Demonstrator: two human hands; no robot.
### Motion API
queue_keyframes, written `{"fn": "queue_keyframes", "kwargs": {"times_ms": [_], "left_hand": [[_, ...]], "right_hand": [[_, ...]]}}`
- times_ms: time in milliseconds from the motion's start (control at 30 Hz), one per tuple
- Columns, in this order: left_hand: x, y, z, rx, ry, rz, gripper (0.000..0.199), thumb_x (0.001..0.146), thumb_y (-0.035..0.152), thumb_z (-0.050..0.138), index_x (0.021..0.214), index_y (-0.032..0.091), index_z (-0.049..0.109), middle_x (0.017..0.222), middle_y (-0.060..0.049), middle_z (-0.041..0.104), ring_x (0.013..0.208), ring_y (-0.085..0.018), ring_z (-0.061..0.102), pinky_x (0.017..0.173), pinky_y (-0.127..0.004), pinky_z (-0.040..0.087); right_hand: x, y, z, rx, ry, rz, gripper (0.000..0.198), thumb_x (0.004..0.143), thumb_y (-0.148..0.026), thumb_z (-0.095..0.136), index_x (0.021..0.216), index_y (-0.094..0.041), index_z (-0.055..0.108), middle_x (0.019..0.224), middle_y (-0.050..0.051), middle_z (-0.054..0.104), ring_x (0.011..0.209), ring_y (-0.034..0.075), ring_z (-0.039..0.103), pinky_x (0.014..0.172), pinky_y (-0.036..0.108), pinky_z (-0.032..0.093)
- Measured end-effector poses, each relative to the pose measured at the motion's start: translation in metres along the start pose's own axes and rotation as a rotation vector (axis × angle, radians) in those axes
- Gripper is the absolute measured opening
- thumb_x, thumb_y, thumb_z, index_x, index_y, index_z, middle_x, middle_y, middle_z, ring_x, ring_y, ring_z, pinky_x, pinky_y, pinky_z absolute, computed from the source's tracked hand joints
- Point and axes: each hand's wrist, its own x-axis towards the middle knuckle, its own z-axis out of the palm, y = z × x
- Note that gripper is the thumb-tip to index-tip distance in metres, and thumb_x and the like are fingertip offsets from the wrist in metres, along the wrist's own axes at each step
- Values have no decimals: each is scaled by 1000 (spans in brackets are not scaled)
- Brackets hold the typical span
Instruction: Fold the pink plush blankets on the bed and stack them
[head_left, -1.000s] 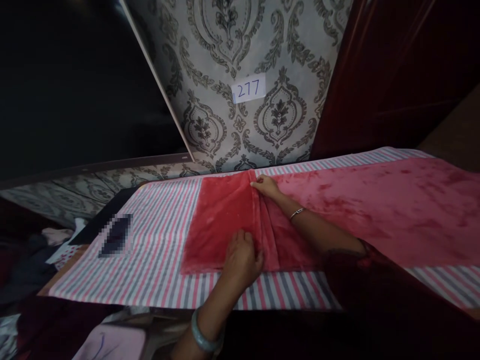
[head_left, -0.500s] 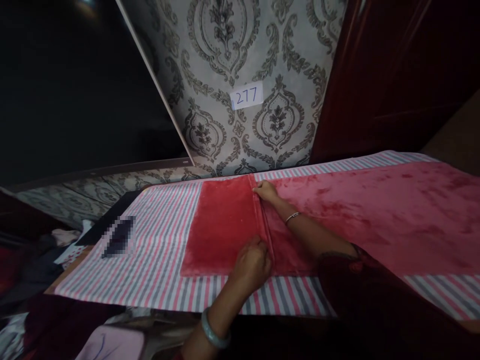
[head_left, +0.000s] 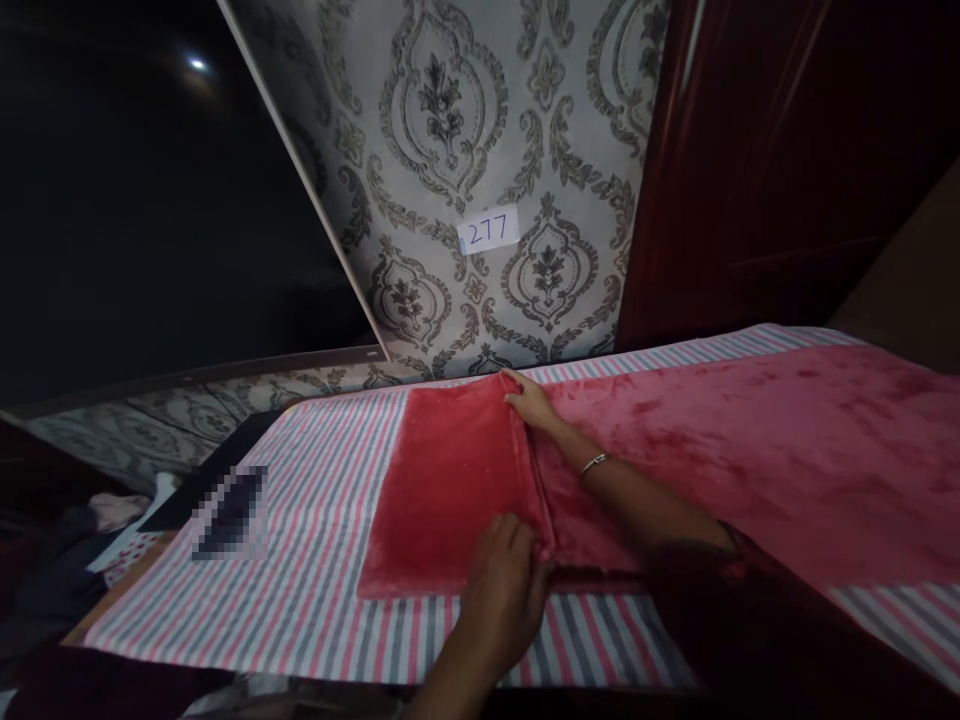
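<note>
A plush red blanket point(head_left: 720, 450) lies lengthwise over a striped cloth. Its left end is folded over into a flat, darker red panel point(head_left: 450, 480). At the far corner of the fold's right edge, my right hand point(head_left: 531, 400) pinches the fabric between thumb and fingers. My left hand point(head_left: 506, 580) grips the near corner of that same edge, fingers curled over it and partly hiding the cloth. Between the two hands the edge runs nearly straight and looks slightly raised.
The striped cloth point(head_left: 300, 510) covers the table, with a pixelated dark item point(head_left: 231, 512) at its left. A big dark screen point(head_left: 172, 200) leans over the back left. Behind stand a patterned wall point(head_left: 442, 200) with a paper label point(head_left: 489, 231) and a dark red panel point(head_left: 750, 170).
The view has tilted up slightly. Both hands stay at the same fold edge; the right has moved to its far corner and the left to the near corner, the edge lifting a little.
</note>
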Motion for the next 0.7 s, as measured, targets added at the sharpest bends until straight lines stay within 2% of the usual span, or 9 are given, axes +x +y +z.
{"fn": "queue_keyframes", "kwargs": {"times_ms": [167, 333, 500, 600, 700], "left_hand": [[1, -2, 17, 125, -2, 43, 8, 96, 18, 50, 92, 21, 57, 96, -9, 64, 90, -26, 58, 81, -41, 48], [1, -6, 33, 259, 14, 92, 11, 91, 11, 54, 94, 20, 59, 97, -9, 64, 91, -26, 57, 81, -42, 48], [1, -3, 45, 334, -19, 119, 14, 89, 8, 55, 96, 18, 62, 97, -11, 66, 93, -28, 58, 82, -44, 50], [-1, 2, 37, 283, -73, 114, 11, 88, 13, 60, 97, 18, 64, 101, -12, 67, 95, -29, 60, 82, -45, 51], [-1, 6, 5, 28, -108, 114, 12, 90, 26, 64, 100, 19, 65, 102, -9, 69, 94, -25, 63, 82, -38, 53]], "right_hand": [[-8, 13, -5, -50, 71, 68, 62, 75, -10, 55, 135, -19, 64, 130, 7, 68, 116, 22, 64, 107, 38, 47], [-6, 14, -4, -111, 108, 71, 59, 78, -13, 53, 135, -21, 63, 120, 5, 73, 107, 21, 67, 101, 36, 51], [-8, 14, -6, -217, 115, 73, 56, 79, -11, 55, 134, -20, 64, 123, 8, 71, 115, 24, 65, 104, 36, 48], [-14, 13, -10, -287, 80, 83, 56, 80, -10, 55, 136, -17, 61, 130, 11, 68, 121, 26, 62, 107, 36, 46], [-20, 0, -13, -358, 49, 81, 57, 85, -14, 54, 142, -11, 54, 138, 18, 61, 128, 29, 57, 110, 42, 42]]}}
